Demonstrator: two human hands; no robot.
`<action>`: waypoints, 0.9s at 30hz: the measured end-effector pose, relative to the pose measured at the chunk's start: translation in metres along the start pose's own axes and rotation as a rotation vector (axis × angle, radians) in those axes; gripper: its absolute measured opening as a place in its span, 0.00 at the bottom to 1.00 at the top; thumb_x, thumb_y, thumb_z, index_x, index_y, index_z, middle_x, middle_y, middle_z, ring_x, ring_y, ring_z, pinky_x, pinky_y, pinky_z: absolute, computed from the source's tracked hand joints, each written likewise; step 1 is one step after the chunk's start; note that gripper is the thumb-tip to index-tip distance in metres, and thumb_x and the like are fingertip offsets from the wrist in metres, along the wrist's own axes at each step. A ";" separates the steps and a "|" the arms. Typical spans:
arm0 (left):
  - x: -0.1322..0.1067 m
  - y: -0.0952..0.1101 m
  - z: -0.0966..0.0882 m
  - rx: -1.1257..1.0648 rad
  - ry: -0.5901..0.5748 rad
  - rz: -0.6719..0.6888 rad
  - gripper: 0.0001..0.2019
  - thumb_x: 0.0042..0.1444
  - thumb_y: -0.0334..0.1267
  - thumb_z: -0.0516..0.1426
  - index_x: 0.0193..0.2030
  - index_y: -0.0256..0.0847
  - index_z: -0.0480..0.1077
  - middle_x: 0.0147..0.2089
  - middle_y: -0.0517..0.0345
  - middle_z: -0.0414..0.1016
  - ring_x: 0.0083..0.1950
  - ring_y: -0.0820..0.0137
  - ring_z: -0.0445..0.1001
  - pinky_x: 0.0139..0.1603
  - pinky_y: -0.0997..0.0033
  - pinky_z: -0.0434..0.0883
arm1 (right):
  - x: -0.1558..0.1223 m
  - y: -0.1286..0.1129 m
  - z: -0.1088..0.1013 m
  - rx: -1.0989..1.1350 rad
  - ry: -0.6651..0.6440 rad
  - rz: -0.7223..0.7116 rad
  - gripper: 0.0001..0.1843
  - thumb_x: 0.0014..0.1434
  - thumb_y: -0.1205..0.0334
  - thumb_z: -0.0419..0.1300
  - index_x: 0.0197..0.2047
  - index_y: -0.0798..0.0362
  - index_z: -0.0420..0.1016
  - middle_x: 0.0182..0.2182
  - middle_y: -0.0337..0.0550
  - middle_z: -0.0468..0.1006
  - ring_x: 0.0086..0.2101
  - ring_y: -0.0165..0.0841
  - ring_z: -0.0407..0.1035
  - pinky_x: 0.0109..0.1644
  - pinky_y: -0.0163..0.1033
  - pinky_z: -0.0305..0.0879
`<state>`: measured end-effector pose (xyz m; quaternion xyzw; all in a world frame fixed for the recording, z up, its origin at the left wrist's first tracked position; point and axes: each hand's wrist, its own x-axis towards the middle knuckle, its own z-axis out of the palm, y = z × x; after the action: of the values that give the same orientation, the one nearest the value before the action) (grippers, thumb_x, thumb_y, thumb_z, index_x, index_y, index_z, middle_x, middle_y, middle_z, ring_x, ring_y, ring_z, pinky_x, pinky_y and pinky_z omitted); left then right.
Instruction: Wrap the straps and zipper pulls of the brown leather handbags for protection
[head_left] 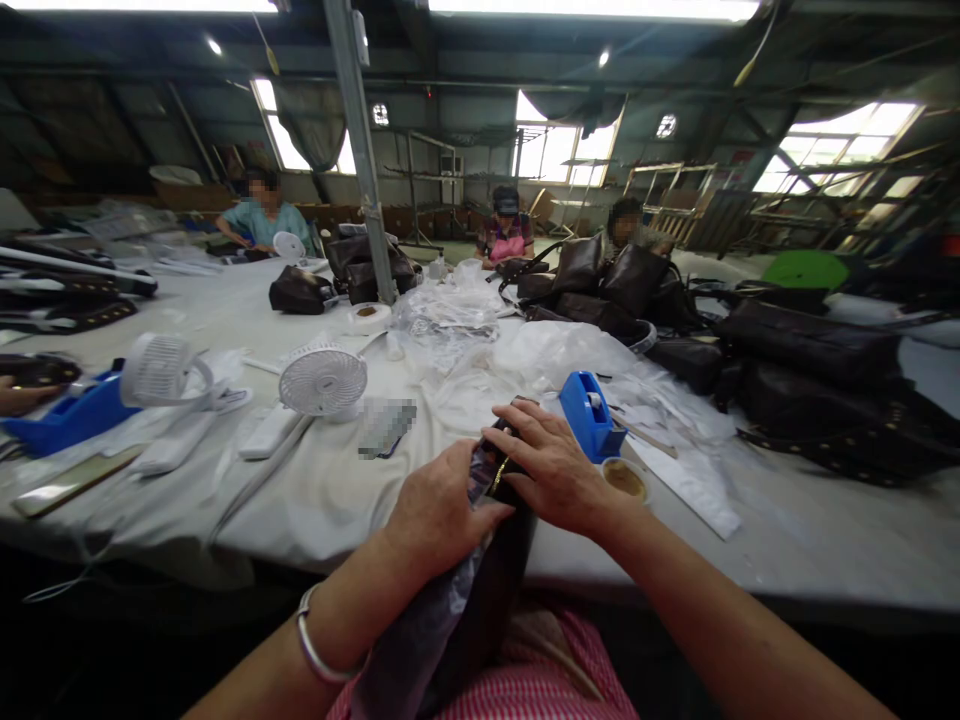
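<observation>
Head view: left hand [439,508] and right hand [562,470] grip a dark, gold-zipped bag [491,592]

The head view looks forward and down, close above the left hand [436,508], right hand [559,468] and table [795,540].

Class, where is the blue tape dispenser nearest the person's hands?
In the head view, the blue tape dispenser sits on the table right of centre, beyond the right hand, beside crumpled plastic.

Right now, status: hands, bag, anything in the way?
Left hand and right hand both holding dark bag by gold-toned zipper. Clear plastic along bag's left side. Blue tape dispenser close by right hand, apparently not blocking.
</observation>
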<state>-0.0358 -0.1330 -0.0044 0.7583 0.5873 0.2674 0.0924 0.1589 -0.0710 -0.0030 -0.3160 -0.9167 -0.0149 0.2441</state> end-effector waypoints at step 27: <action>-0.012 -0.007 -0.003 0.178 0.202 0.232 0.09 0.65 0.38 0.53 0.46 0.37 0.71 0.37 0.49 0.76 0.38 0.60 0.76 0.41 0.61 0.73 | 0.027 0.004 -0.014 0.172 -0.050 -0.278 0.10 0.63 0.62 0.61 0.47 0.52 0.78 0.41 0.48 0.81 0.46 0.39 0.72 0.54 0.46 0.63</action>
<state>-0.0458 -0.1427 -0.0087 0.7954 0.5235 0.2981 -0.0659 0.1491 -0.0547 0.0207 -0.1642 -0.9553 0.0380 0.2428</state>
